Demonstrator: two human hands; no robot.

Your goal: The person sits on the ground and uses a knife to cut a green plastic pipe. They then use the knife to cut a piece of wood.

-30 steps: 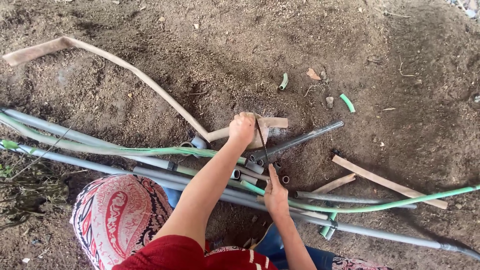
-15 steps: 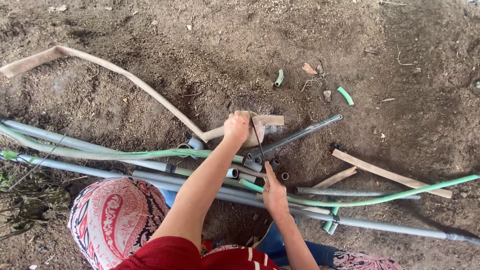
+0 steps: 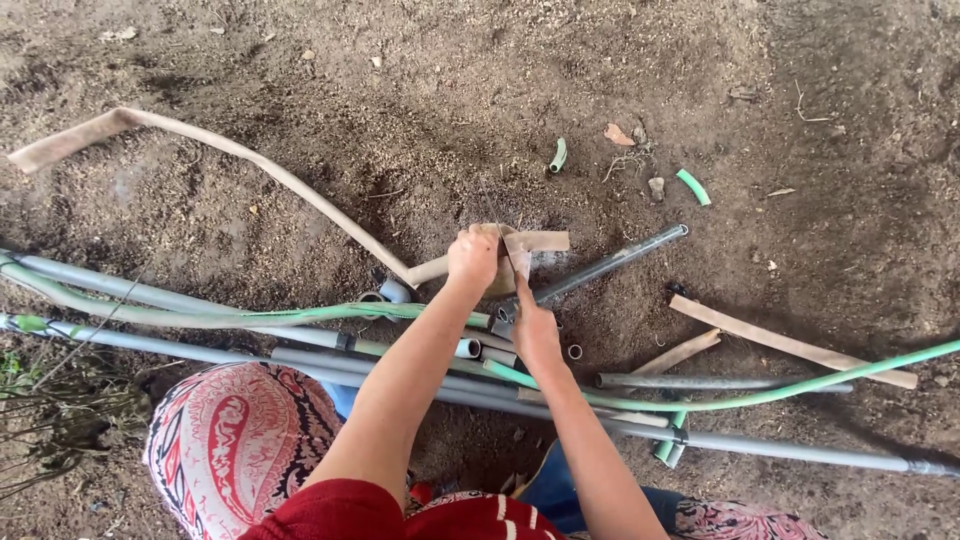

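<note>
Bare dirt ground (image 3: 300, 60), grey pipes (image 3: 180, 295), green hoses (image 3: 800, 385), wooden slats (image 3: 790, 342)

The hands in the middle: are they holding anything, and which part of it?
The left hand grips the tan strap at its folded end, by the grey pipes. The right hand presses its forefinger on that end; a full grip cannot be told.

- My left hand (image 3: 474, 258), frame centre, fingers curled shut, forearm reaching up from bottom centre.
- My right hand (image 3: 535, 330) just below-right, index finger extended upward.
</note>
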